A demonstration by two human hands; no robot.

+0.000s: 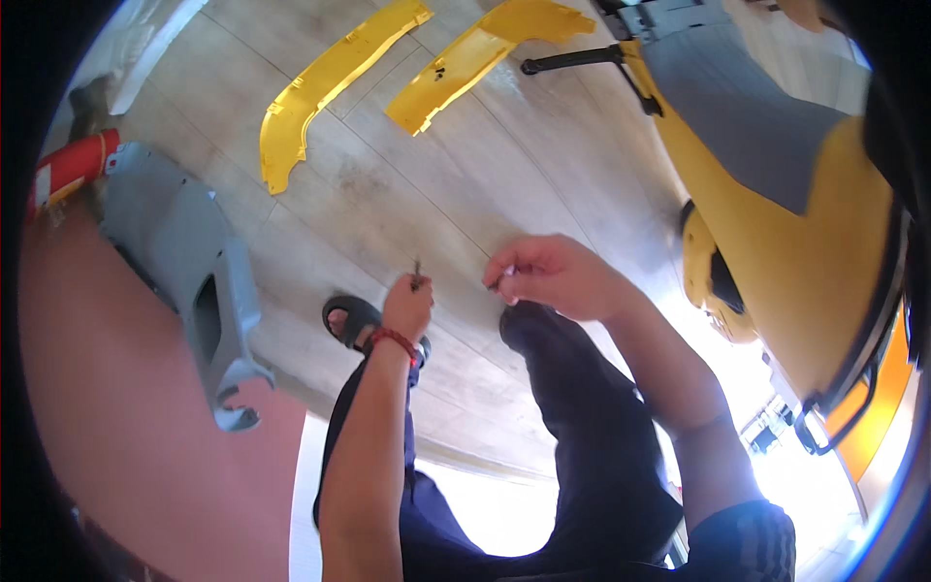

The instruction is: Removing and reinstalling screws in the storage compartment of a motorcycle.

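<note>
My left hand (407,306), with a red bead bracelet (393,338) at the wrist, is closed around a small, thin dark piece (417,274). One end of it sticks up past the fingers; its kind is too small to make out. A short way to the right, my right hand (548,274) is curled with thumb and fingertips pinched together. Something tiny and dark shows at those fingertips, too small to name. The two hands are apart, above the floor in front of my knees.
Two curved yellow plastic panels (330,87) (465,63) lie on the wood-look floor (378,209) ahead. A large yellow and grey machine body (766,145) with a black lever (572,60) fills the right. On the left are a grey plastic cover (175,223) and a red cylinder (78,165).
</note>
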